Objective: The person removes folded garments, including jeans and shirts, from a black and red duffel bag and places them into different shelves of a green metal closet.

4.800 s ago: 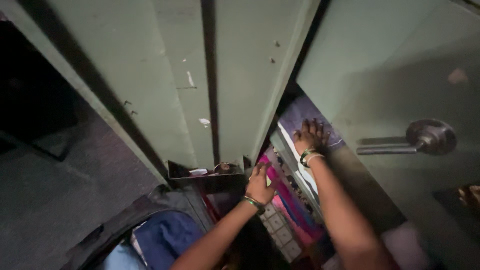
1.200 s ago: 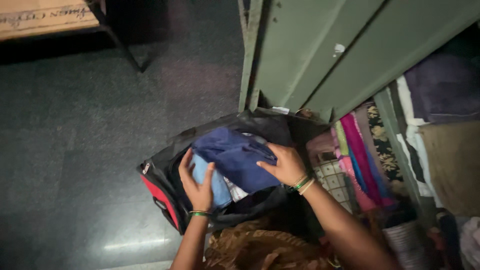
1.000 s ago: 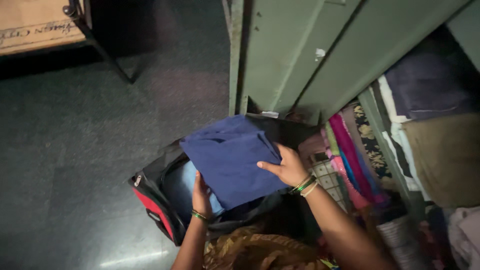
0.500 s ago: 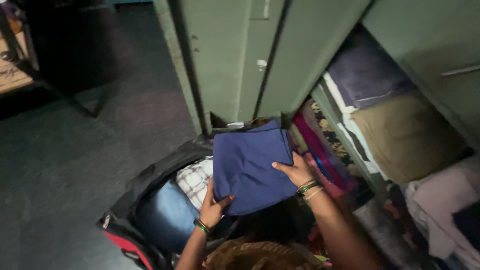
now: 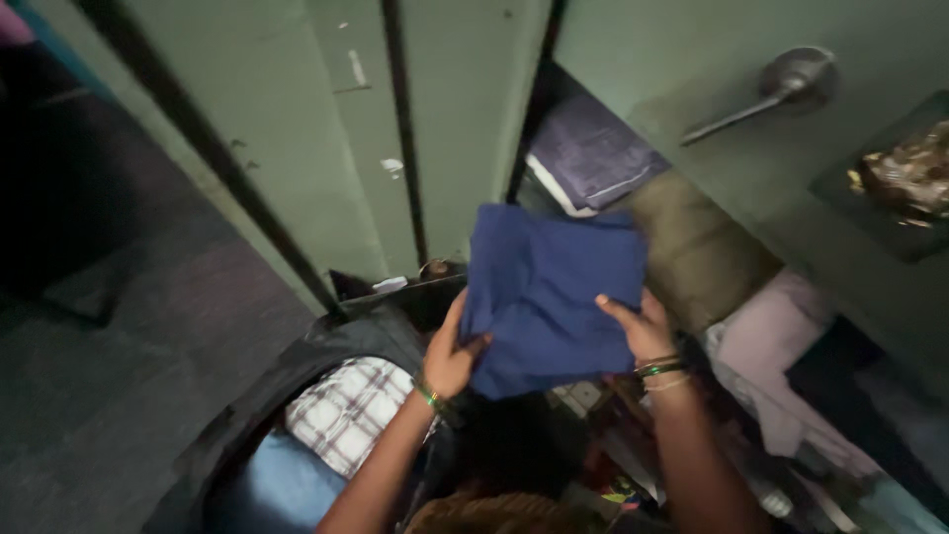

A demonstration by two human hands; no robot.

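Note:
I hold a folded dark blue cloth (image 5: 549, 287) up in front of an open green metal cupboard (image 5: 395, 129). My left hand (image 5: 450, 356) grips the cloth's lower left edge. My right hand (image 5: 641, 324) grips its right edge, bangles at the wrist. Behind the cloth, the cupboard shelves carry folded clothes: a purple-grey piece (image 5: 593, 153), a tan one (image 5: 702, 247) and a pale pink one (image 5: 766, 346).
An open black bag (image 5: 297, 366) lies on the dark floor at lower left, with a checked shirt (image 5: 346, 410) and a light blue garment (image 5: 282, 489) inside. The cupboard's right door (image 5: 791, 148) has a metal lever handle (image 5: 781, 84).
I lifted the blue cloth out of the bag and raised it up and to the right, toward the cupboard shelves. The view has swung from the floor to the cupboard.

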